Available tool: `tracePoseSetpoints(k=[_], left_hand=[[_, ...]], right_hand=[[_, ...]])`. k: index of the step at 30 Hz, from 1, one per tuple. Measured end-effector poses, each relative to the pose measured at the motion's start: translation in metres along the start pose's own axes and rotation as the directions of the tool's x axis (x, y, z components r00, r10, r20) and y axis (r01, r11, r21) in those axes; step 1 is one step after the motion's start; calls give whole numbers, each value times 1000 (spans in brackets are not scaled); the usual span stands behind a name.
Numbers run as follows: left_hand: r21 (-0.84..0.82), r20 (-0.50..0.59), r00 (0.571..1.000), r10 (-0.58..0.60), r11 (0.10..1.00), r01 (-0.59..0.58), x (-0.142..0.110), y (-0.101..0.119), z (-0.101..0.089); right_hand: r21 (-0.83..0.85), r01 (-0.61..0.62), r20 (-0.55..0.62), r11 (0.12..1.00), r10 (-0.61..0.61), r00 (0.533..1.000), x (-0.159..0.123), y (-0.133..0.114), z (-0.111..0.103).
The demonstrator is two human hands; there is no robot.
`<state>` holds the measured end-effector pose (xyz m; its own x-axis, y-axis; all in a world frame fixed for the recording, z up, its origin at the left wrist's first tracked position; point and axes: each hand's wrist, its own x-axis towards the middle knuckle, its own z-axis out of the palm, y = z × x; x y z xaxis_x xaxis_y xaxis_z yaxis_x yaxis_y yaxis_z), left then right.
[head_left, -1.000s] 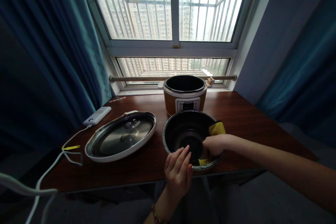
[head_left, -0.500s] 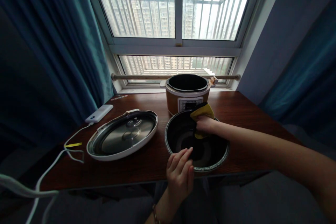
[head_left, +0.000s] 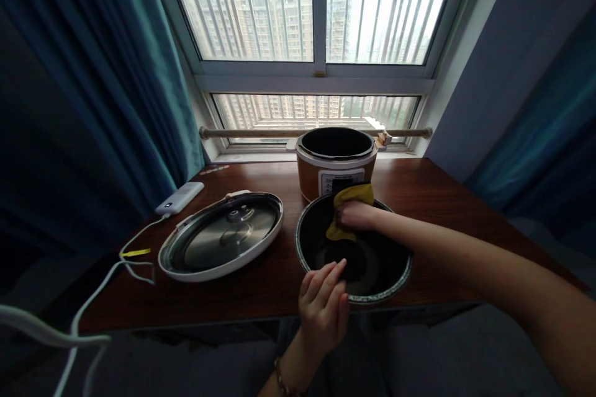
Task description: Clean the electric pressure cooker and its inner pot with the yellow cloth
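A black inner pot [head_left: 378, 273] sits on the dark wooden table [head_left: 261, 285] near its front edge. My right hand [head_left: 354, 216] is inside it at the far wall, closed on a yellow cloth [head_left: 350, 197] pressed against the pot. My left hand [head_left: 325, 305] grips the pot's near rim, fingers curled over the edge. Behind the pot stands the orange cooker body [head_left: 336, 161], open and without its lid.
The cooker's lid [head_left: 222, 236] lies upside down to the left of the pot. A white power bank [head_left: 179, 198] with a white cable [head_left: 93, 298] lies at the table's left. Blue curtains hang on both sides of a barred window [head_left: 313, 43].
My right hand with the yellow cloth has moved from the pot's near right side round to the far wall, then slightly left. My left hand stays on the near rim.
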<state>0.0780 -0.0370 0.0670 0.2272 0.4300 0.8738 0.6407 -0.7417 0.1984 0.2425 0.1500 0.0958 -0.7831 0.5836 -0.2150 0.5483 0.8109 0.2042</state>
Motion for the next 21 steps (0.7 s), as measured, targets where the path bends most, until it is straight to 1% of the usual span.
tracePoseSetpoints(k=[2,4,6,9,12,15,18,19,21], left_hand=[[5,2,1000,3,1000,-3,-1,-1,1],[13,0,1000,11,1000,-11,-2,-1,2],[20,-5,1000,20,1000,-20,-3,-2,3],[32,-12,1000,22,999,-22,-3,-2,4],[35,-14,1000,24,999,-23,-2,-2,3],[41,-16,999,29,999,-28,-1,-1,3],[44,-14,1000,28,999,-27,-1,0,2],[44,-12,1000,28,999,-27,-1,0,2],[44,-4,1000,30,999,-30,-2,-1,2]], right_hand=[[62,-104,130,993,95,987,-4,-2,6],[114,-199,261,973,164,951,-9,-5,8],[159,-264,357,951,193,914,-15,-10,6],[231,-321,465,919,186,866,-24,-19,-1],[319,-351,558,880,125,820,-35,-33,-8],[401,-340,604,851,33,797,-46,-51,-16],[480,-287,596,829,-67,801,-53,-67,-26],[512,-264,578,817,-101,809,-55,-71,-29],[595,-203,511,778,-170,843,-58,-76,-37]])
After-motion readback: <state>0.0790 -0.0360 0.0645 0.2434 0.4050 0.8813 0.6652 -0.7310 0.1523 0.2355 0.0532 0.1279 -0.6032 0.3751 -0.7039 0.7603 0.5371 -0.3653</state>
